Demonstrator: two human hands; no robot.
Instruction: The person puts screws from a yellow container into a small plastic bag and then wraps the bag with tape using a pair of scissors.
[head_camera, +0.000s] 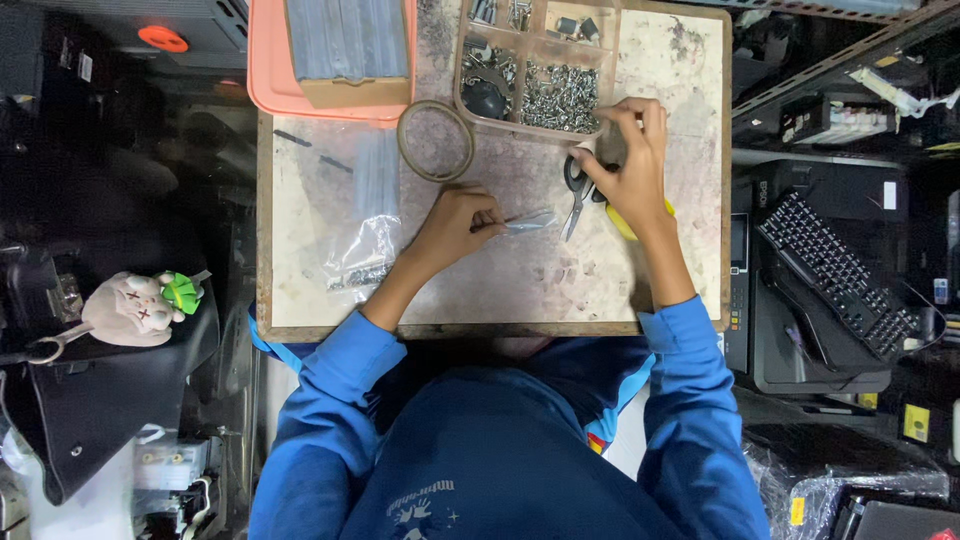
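Left hand (455, 228) pinched a small clear bag (527, 221) mid-table; right hand (628, 160), fingers closed, picked at the far tray's screws (560, 97)—a loose pinch could have scattered screws near the scissors (578, 195).

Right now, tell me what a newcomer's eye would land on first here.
First the two hands at the middle of the worn table: the left hand pinches a small clear bag, while the right hand reaches to the compartment tray of silver screws at the far edge. Next come the scissors under the right hand and the pink tray at the far left corner.
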